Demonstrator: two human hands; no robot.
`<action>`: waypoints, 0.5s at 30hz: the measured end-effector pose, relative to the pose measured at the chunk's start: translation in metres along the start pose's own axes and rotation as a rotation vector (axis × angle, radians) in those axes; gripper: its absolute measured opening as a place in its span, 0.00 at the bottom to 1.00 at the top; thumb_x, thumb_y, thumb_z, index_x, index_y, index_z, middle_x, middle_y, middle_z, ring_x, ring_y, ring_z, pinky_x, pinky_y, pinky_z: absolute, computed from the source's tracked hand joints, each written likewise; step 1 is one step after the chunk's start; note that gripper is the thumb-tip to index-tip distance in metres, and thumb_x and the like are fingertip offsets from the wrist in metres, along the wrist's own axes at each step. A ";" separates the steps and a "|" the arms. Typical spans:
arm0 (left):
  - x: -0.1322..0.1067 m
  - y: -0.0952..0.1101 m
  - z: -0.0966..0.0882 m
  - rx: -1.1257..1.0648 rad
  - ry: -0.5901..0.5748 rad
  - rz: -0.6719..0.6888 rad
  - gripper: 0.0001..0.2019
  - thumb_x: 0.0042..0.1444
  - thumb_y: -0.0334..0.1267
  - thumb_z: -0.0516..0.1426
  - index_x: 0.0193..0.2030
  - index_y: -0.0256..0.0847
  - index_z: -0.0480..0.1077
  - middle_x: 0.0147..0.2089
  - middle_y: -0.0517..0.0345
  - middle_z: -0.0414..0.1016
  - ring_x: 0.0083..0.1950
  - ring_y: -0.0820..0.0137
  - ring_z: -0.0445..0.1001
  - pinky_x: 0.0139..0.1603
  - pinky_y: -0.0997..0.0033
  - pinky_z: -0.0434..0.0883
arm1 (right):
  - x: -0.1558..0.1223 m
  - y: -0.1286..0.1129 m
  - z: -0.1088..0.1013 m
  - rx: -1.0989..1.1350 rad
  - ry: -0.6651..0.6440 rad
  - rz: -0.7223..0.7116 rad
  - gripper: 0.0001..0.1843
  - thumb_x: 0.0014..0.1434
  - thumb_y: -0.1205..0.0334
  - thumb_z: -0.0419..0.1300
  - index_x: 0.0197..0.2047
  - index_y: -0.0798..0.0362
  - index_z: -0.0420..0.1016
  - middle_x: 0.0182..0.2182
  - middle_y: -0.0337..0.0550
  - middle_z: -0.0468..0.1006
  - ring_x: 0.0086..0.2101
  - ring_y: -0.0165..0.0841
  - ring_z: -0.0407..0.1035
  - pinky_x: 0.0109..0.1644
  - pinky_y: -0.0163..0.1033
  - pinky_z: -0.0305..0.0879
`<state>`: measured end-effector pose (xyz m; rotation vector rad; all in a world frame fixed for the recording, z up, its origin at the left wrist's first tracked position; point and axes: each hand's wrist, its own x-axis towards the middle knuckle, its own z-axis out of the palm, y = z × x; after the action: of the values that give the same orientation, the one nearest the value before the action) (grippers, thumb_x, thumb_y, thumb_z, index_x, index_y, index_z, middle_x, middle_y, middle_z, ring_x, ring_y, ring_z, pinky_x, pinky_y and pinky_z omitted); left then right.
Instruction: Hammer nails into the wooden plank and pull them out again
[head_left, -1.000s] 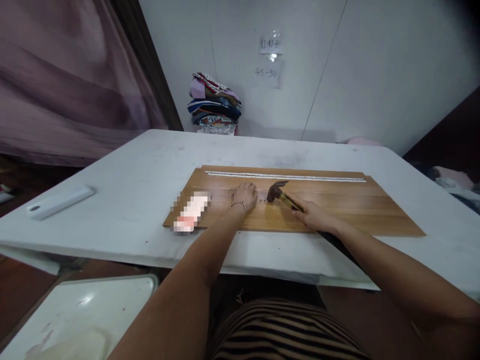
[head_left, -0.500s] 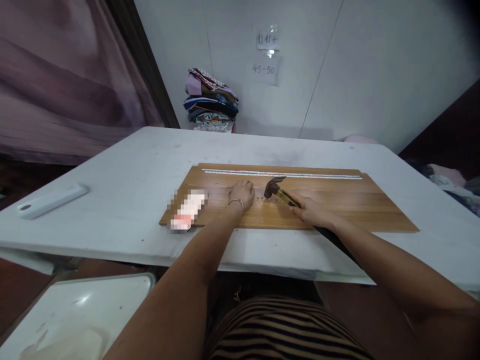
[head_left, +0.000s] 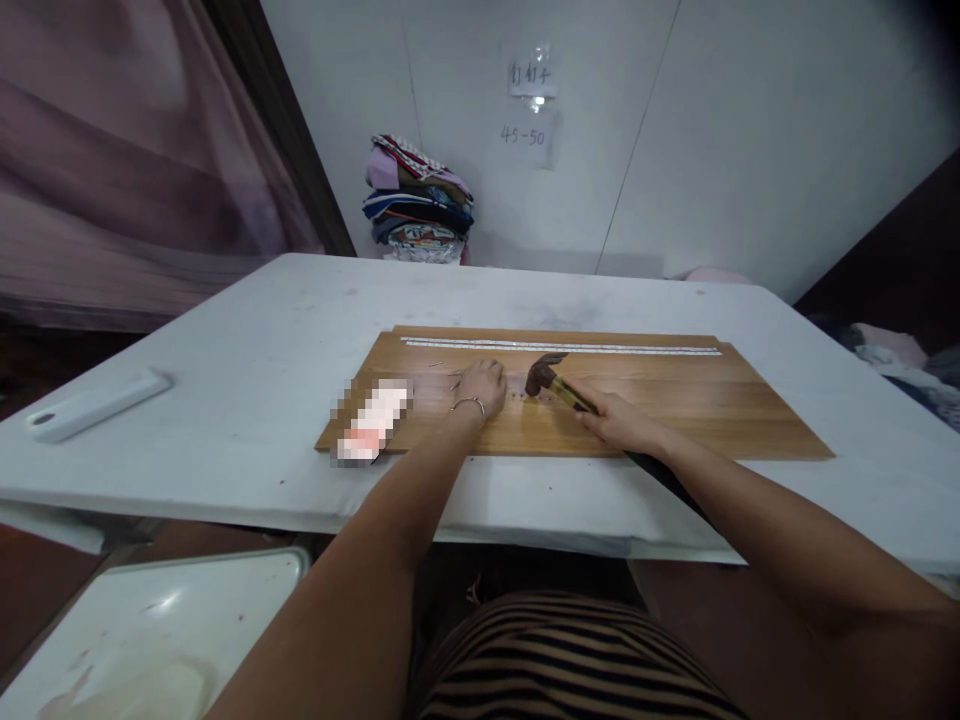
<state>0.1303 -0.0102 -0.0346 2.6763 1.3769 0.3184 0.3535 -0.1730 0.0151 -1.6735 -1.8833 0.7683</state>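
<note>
My right hand [head_left: 619,422] is wrapped round the handle of a claw hammer [head_left: 566,392]. Its rusty head is low over a wooden board [head_left: 675,400], beside several small nail heads [head_left: 517,395]; whether it touches one I cannot tell. To the left of the hammer, my left hand [head_left: 481,385], with a bracelet at the wrist, rests palm down on the board, fingers laid out on the wood. Loose nails [head_left: 437,364] lie just left of those fingers. Two white measuring strips [head_left: 562,347] run along the board's far edge.
A white table [head_left: 322,300] carries the board. A blurred-out rectangular item [head_left: 371,422] lies on the board's left end. Farther left is a white handled object [head_left: 97,405]. Folded cloths [head_left: 420,205] are stacked by the wall, and a white stool [head_left: 172,610] stands at lower left.
The whole view has shifted slightly to the left. Both hands and the hammer keep practically the same place over the board.
</note>
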 end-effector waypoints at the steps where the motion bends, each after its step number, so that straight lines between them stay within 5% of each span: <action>1: 0.000 0.000 0.001 0.001 0.007 0.003 0.14 0.69 0.34 0.50 0.47 0.38 0.78 0.56 0.43 0.80 0.59 0.57 0.74 0.62 0.59 0.69 | 0.000 -0.002 -0.001 0.001 0.003 -0.003 0.41 0.62 0.67 0.57 0.78 0.46 0.61 0.68 0.48 0.74 0.62 0.47 0.73 0.66 0.56 0.68; 6: 0.001 -0.002 0.004 -0.015 0.015 -0.007 0.13 0.70 0.35 0.51 0.49 0.39 0.78 0.57 0.44 0.79 0.61 0.58 0.74 0.65 0.60 0.68 | 0.000 -0.006 -0.004 -0.011 0.001 -0.032 0.40 0.63 0.66 0.57 0.78 0.44 0.61 0.64 0.47 0.78 0.53 0.45 0.78 0.60 0.54 0.74; 15: 0.000 0.000 0.000 0.003 0.000 -0.010 0.14 0.70 0.35 0.50 0.49 0.39 0.78 0.56 0.44 0.79 0.60 0.58 0.74 0.64 0.59 0.69 | 0.000 0.005 0.001 -0.037 -0.003 -0.042 0.42 0.62 0.66 0.57 0.78 0.41 0.60 0.68 0.43 0.73 0.63 0.45 0.72 0.67 0.55 0.68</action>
<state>0.1304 -0.0102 -0.0345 2.6715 1.3911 0.3162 0.3564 -0.1723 0.0106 -1.6511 -1.9396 0.7238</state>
